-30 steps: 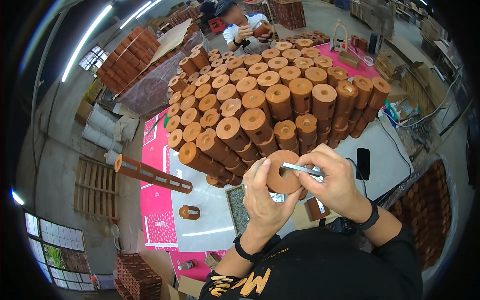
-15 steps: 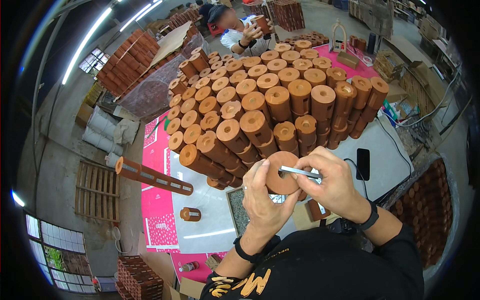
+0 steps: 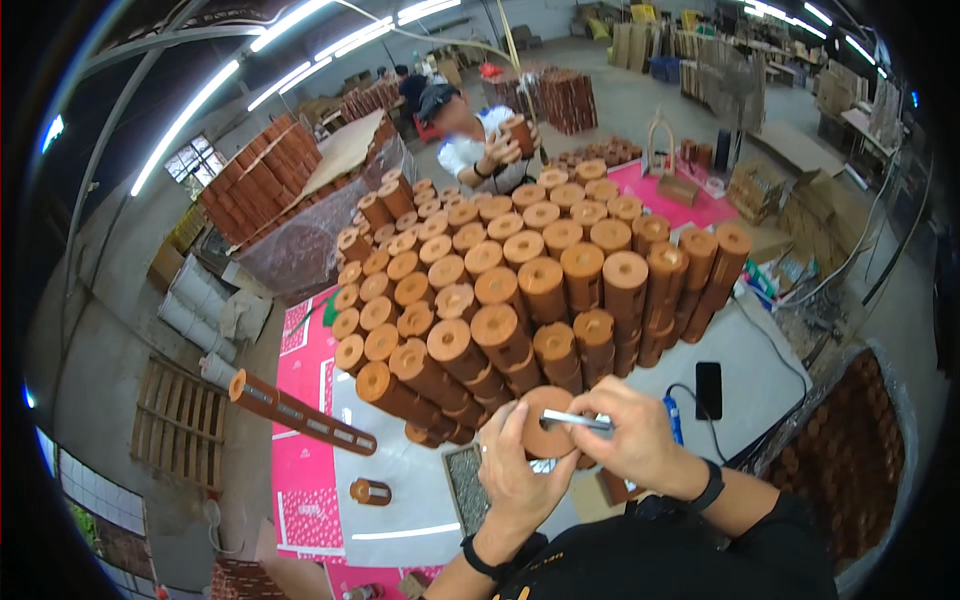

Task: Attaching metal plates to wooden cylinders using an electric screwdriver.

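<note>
Where the hands [image 3: 518, 475] nearly meet, a brown cylinder [image 3: 546, 442] sits.

Orange-brown cylinder [image 3: 540, 443], silvery bar [image 3: 565, 418], pink sheet [image 3: 305, 455] with white-speckled patches, grey tabletop [image 3: 402, 522], black phone [image 3: 708, 390]

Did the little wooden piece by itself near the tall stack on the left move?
No. The little wooden piece keeps the same spot beside the pink sheet; the camera view shifted instead.
</note>
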Demonstrator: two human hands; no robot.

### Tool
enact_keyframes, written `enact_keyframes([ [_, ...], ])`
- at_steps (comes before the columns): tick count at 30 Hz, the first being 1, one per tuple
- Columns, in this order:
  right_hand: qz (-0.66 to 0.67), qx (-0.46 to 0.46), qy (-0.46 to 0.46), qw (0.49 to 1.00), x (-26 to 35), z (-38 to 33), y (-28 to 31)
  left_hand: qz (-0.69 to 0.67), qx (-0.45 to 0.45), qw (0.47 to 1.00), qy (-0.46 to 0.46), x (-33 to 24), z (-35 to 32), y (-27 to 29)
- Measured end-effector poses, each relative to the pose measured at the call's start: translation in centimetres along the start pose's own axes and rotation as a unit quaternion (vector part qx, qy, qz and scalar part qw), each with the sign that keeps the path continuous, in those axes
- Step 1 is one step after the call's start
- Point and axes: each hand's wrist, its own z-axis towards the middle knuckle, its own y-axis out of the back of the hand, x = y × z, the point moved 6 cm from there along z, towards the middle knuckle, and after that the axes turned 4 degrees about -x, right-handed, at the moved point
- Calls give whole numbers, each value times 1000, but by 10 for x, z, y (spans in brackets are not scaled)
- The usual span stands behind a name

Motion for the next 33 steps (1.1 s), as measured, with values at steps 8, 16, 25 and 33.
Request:
enact_keyframes([
  [8,58,-30,-46,997,-18,4,9,-21,-3,997,79,34,10,23],
  [16,189,-127,-273,935,-141,-57,42,-458,-70,758,459,142,16,39],
  [25,205,-103,-306,924,-157,-63,40,-707,-107,458,528,146,6,-11],
  [33,178,-92,-323,925,-184,-84,47,-697,-43,442,564,129,-19,-36],
])
